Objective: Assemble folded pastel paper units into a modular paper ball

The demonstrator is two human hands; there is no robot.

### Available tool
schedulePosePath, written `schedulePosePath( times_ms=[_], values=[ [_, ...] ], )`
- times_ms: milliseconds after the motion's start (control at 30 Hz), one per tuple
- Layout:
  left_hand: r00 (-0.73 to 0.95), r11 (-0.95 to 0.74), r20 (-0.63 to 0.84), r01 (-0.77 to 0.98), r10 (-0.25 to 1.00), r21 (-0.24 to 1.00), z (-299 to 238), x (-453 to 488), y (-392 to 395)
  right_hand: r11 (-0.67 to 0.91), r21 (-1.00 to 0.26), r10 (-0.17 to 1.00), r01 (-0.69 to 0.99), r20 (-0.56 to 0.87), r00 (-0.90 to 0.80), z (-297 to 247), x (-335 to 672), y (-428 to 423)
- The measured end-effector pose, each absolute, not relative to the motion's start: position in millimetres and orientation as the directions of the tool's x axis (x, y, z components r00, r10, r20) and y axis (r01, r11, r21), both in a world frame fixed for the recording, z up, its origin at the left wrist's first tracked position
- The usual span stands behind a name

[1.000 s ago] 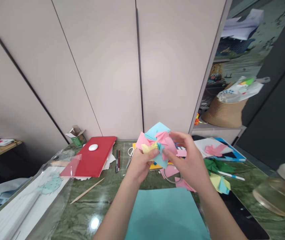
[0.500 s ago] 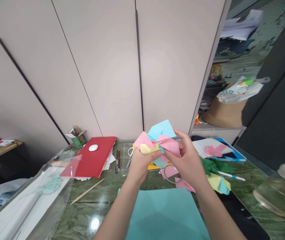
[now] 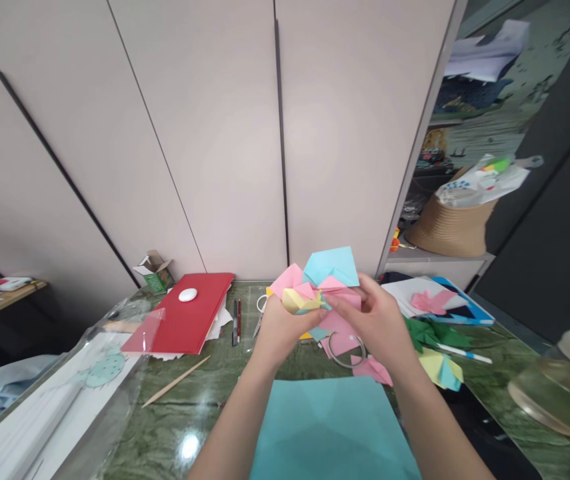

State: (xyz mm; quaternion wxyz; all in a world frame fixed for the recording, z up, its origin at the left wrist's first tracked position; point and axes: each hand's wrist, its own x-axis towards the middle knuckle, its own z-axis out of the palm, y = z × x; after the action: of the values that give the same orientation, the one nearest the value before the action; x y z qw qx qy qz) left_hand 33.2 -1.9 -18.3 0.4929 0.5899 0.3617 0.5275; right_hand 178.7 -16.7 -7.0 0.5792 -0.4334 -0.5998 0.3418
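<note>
A folded paper piece (image 3: 332, 268) in light blue, pink and yellow is held up between both hands above the table. My left hand (image 3: 285, 327) is closed on its lower left, beside the yellow fold, with the thumb near the centre. On the right side, my right hand (image 3: 372, 320) pinches it, its thumb and fingers meeting close to the middle. The inner folds are partly hidden by the fingers. Below the hands lies a large teal sheet (image 3: 335, 427). A roll of tape (image 3: 332, 350) rests on pink paper just under the right hand.
Left of the hands are a red folder (image 3: 207, 300) with a white mouse (image 3: 187, 295), pens (image 3: 237, 323), scissors (image 3: 261, 303) and a pointed wooden stick (image 3: 177, 381). To the right are green paper (image 3: 437, 331), a marker (image 3: 465, 353), a yellow-blue folded paper (image 3: 442, 370) and a lidded jar (image 3: 559, 383).
The folded paper has turned slightly, its light blue flap shifting right and a little down. Both hands keep hold of it, with the right fingers shifted slightly.
</note>
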Motion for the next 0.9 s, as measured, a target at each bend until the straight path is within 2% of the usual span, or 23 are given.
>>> schedulePosePath(
  times_ms=[133,233,400,533,633,700,767,900],
  values=[
    [0.204,-0.245,0.259,-0.094,0.944,0.965,-20,34,-1,0.4,-0.885,0.901,0.238,0.427,0.075,-7,179,-15],
    [0.119,-0.258,0.27,-0.105,0.956,0.96,-23,35,2,0.403,-0.872,0.882,0.278,0.451,0.134,-9,179,-14],
    [-0.019,-0.305,0.313,-0.291,0.949,0.907,-22,39,3,0.395,-0.838,0.842,0.377,0.494,0.216,-16,177,-13],
    [-0.055,-0.284,0.289,-0.438,0.956,0.853,-21,44,0,0.404,-0.638,0.711,0.656,0.67,0.214,-20,174,-15],
    [-0.057,-0.241,0.243,-0.469,0.968,0.85,-23,47,0,0.434,-0.5,0.658,0.749,0.744,0.116,-20,172,-16],
    [-0.045,-0.211,0.215,-0.458,0.976,0.863,-26,48,1,0.462,-0.465,0.678,0.755,0.734,0.038,-19,171,-16],
    [-0.05,-0.209,0.207,-0.427,0.977,0.88,-29,47,4,0.481,-0.483,0.726,0.732,0.688,-0.023,-17,171,-16],
    [-0.111,-0.264,0.243,-0.256,0.964,0.93,-29,40,7,0.531,-0.658,0.787,0.534,0.617,-0.023,-11,176,-18]
  ],
)
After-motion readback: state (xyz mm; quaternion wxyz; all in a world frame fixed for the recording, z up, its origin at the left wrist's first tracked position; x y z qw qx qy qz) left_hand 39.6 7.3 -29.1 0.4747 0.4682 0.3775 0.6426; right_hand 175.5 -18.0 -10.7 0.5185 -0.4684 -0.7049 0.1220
